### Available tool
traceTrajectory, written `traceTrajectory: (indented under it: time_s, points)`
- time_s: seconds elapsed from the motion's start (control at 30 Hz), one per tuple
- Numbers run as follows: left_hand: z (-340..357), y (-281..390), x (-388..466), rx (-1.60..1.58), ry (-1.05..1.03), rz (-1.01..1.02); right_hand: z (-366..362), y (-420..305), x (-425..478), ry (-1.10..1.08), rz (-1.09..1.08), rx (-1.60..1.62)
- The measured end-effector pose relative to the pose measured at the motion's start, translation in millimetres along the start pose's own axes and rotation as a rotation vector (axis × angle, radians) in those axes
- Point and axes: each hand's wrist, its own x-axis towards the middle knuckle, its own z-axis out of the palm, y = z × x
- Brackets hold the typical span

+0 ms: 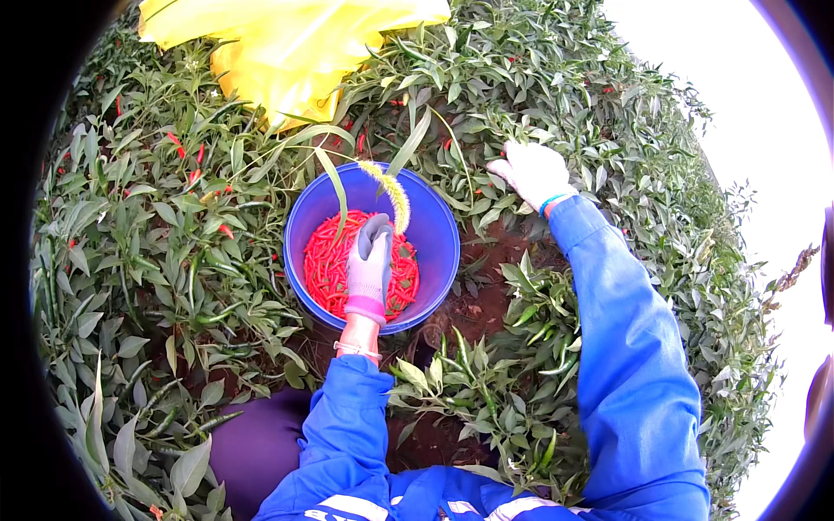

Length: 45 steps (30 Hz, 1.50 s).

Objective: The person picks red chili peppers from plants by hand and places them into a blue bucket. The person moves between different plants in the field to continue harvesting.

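Before me stands a blue plastic bucket (435,221), partly filled with small red chili peppers (326,273) and a few green leaves. My left hand (370,260), in a gray and pale pink glove, is over the peppers inside the bucket; its fingers are curled, and whether they hold anything cannot be seen. My right hand (534,172), in a white glove, reaches into the chili plants (482,137) beyond the bucket on the right. Its fingers are bent near the leaves, and what they touch is unclear. A yellow-green foxtail grass head (391,192) hangs over the bucket.
Dense chili plants with green and red peppers (176,144) surround the bucket. Yellow plastic sheeting (293,65) lies over plants at the top. Reddish soil (482,306) shows right of the bucket. Another plant bearing green peppers (462,355) grows close in front of me.
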Motion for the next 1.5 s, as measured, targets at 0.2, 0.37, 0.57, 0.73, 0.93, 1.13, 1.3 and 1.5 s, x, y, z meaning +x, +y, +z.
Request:
traceTrajectory:
  time_s: [0.2,0.37,0.57,0.73,0.93,1.13,1.3,1.5]
  points:
    - [-14,-15,12,0.001,0.006,0.002,-3,0,9,-0.01,-0.042,0.062]
    - [-9,-13,11,0.054,-0.021,-0.001,11,12,3,0.194,0.026,-0.082]
    - [-7,-8,9,0.024,-0.022,-0.074,7,18,-14,0.324,0.148,0.115]
    - [-9,-15,9,-0.004,-0.048,-0.064,-9,24,-39,0.304,0.219,0.294]
    - [0,-8,-2,-0.002,-0.09,-0.07,-14,34,-78,0.251,0.387,0.769]
    - [10,18,-31,-0.13,-0.165,-0.14,-11,41,-121,0.055,0.513,1.546]
    - [29,38,-64,-0.18,-0.281,-0.164,-15,52,-154,-0.04,0.548,1.75]
    - [46,67,-106,-0.167,-0.37,-0.199,-16,66,-182,-0.084,0.57,1.858]
